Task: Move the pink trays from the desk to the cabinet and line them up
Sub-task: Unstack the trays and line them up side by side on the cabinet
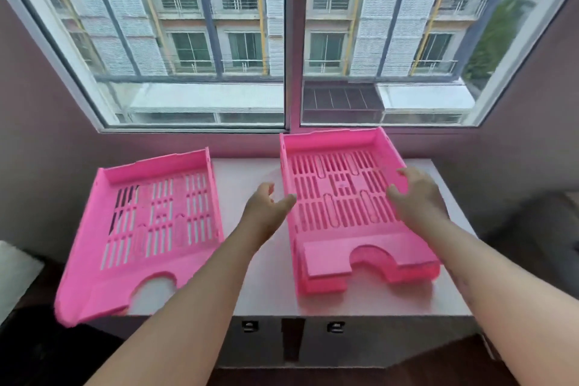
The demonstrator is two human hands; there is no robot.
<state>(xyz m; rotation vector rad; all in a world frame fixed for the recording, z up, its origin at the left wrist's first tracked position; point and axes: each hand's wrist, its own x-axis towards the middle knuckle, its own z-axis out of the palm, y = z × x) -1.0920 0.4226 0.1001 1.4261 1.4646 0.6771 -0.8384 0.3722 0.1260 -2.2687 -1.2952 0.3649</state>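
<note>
Two pink slotted trays lie on the white cabinet top (250,260) under the window. The left tray (141,229) is turned askew, and its front left corner hangs over the cabinet's edge. The right tray (341,197) looks like a stack of at least two nested trays, with offset front lips. My left hand (269,207) hovers beside the stack's left wall, fingers apart, holding nothing. My right hand (413,197) is spread over the stack's right side, at or just above its wall; whether it touches is unclear.
A large window (288,41) stands right behind the cabinet. Dark walls close in on both sides. Two small handles (247,326) show on the cabinet's front. A grey seat (539,229) is at the right.
</note>
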